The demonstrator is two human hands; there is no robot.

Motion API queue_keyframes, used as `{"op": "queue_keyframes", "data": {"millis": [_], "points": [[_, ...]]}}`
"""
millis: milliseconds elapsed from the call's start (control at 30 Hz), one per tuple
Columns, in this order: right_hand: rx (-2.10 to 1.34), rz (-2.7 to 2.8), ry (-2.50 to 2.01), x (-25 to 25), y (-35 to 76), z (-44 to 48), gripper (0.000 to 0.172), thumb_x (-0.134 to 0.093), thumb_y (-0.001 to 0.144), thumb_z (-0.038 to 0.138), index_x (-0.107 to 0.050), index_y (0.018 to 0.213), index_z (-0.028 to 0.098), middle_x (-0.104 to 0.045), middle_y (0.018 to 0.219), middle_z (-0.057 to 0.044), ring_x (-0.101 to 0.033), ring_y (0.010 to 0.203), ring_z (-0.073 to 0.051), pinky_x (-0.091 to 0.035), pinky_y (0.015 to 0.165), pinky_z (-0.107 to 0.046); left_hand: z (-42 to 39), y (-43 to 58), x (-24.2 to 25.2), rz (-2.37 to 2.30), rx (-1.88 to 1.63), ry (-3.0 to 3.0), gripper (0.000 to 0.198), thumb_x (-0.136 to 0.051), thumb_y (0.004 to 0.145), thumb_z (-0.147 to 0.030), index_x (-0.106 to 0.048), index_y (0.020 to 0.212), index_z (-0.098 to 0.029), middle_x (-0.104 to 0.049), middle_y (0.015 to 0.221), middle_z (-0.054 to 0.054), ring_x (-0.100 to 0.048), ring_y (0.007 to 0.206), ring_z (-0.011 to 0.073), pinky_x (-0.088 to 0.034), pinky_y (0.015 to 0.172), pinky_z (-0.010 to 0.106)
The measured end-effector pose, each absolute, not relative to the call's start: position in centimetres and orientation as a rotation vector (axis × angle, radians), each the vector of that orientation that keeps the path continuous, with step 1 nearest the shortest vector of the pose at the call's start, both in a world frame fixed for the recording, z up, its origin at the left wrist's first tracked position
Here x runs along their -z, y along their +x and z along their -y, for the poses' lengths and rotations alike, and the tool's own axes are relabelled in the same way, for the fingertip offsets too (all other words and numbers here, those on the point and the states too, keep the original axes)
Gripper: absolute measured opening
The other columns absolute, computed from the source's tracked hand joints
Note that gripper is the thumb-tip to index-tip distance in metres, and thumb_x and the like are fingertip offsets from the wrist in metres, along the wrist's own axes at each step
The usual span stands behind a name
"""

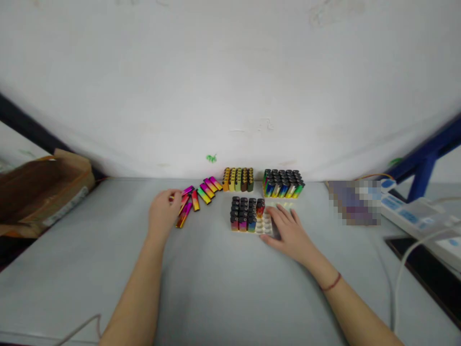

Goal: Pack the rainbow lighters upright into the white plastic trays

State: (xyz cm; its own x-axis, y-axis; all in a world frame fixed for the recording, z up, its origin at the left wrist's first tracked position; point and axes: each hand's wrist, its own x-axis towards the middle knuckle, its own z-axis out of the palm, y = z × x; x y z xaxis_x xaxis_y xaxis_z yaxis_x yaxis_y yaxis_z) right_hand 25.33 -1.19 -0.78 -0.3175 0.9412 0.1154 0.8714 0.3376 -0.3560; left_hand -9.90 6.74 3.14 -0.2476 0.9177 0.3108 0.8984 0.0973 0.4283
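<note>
My left hand (pixel 163 211) is closed at the left end of a loose group of shiny multicoloured lighters (pixel 195 200) lying on the table. Its fingertips pinch a lighter (pixel 172 197), mostly hidden by the fingers. My right hand (pixel 288 233) has its fingers spread against the right side of a white tray (pixel 264 229). Dark-topped lighters (pixel 243 215) stand upright in rows in that tray. Round hollows show bare at its right front, near my right thumb.
Behind stand a block of yellow and brown lighters (pixel 237 179) and a block of black-topped colourful lighters (pixel 283 183), close to the white wall (pixel 230 96). A cardboard box (pixel 68 197) is at left. Power strips (pixel 414 216), a cable (pixel 401 274) and a dark flat object (pixel 425 274) lie at right.
</note>
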Motion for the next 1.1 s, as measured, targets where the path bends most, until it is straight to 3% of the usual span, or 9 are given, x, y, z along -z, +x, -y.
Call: {"op": "queue_keyframes", "data": {"millis": [133,233,400,600,800,967,1100], "points": [[-0.295,2.318,-1.612,1.1,25.5,1.2,0.066,-0.053,0.089,0.053,-0.042,0.143,0.016,-0.049,0.148,-0.015,-0.032,0.143,-0.037,-0.022,0.114,-0.064,-8.2,-11.3,-1.0,-2.363,-0.722,1.951,0.050,-0.035,0.087,-0.028,-0.065,0.122,-0.008,-0.064,0.127,0.020,-0.058,0.117,0.0306,-0.043,0.103,0.044],[-0.266,2.323,-1.611,1.3,25.5,1.2,0.066,-0.054,0.089,0.052,-0.042,0.143,0.016,-0.050,0.147,-0.015,-0.033,0.143,-0.036,-0.023,0.114,-0.063,-8.5,-10.6,-0.4,-2.386,-0.611,1.902,0.051,-0.033,0.093,-0.032,-0.060,0.132,-0.014,-0.059,0.138,0.015,-0.053,0.125,0.0344,-0.041,0.104,0.051],[-0.225,2.321,-1.589,1.5,25.5,1.2,0.066,-0.054,0.089,0.051,-0.041,0.144,0.018,-0.051,0.146,-0.015,-0.034,0.142,-0.035,-0.024,0.113,-0.064,-8.5,-9.9,-0.3,-2.371,-0.552,1.886,0.045,-0.035,0.095,-0.034,-0.066,0.125,-0.022,-0.065,0.129,0.012,-0.056,0.120,0.0333,-0.045,0.099,0.050],[-0.255,2.324,-1.608,1.5,25.6,1.2,0.065,-0.054,0.089,0.052,-0.042,0.143,0.017,-0.050,0.147,-0.014,-0.034,0.142,-0.036,-0.023,0.114,-0.062,-9.4,-10.6,0.8,-2.240,-0.749,1.855,0.044,-0.043,0.089,-0.028,-0.064,0.123,-0.010,-0.065,0.115,0.019,-0.061,0.107,0.0297,-0.047,0.097,0.045],[-0.262,2.324,-1.603,1.4,25.6,1.2,0.065,-0.052,0.090,0.053,-0.042,0.143,0.017,-0.050,0.147,-0.015,-0.033,0.143,-0.036,-0.022,0.114,-0.062,-8.9,-9.6,-0.3,-2.127,-1.094,1.791,0.042,-0.038,0.091,-0.027,-0.061,0.122,-0.010,-0.062,0.112,0.017,-0.060,0.108,0.0254,-0.045,0.101,0.041],[-0.283,2.333,-1.618,1.3,25.7,1.1,0.066,-0.053,0.090,0.053,-0.042,0.142,0.016,-0.049,0.148,-0.015,-0.032,0.143,-0.035,-0.021,0.115,-0.062,-7.1,-6.7,-1.0,-1.659,-1.318,1.581,0.043,-0.038,0.093,-0.037,-0.049,0.129,-0.015,-0.067,0.099,0.008,-0.064,0.085,0.0182,-0.052,0.081,0.034],[-0.289,2.328,-1.619,1.3,25.7,1.2,0.066,-0.052,0.090,0.054,-0.041,0.143,0.016,-0.049,0.148,-0.014,-0.031,0.144,-0.035,-0.021,0.115,-0.062,-5.5,-4.2,-1.4,-1.497,-1.399,1.581,0.039,-0.044,0.091,-0.038,-0.053,0.121,-0.016,-0.067,0.090,0.005,-0.063,0.076,0.0161,-0.051,0.072,0.030]]}}
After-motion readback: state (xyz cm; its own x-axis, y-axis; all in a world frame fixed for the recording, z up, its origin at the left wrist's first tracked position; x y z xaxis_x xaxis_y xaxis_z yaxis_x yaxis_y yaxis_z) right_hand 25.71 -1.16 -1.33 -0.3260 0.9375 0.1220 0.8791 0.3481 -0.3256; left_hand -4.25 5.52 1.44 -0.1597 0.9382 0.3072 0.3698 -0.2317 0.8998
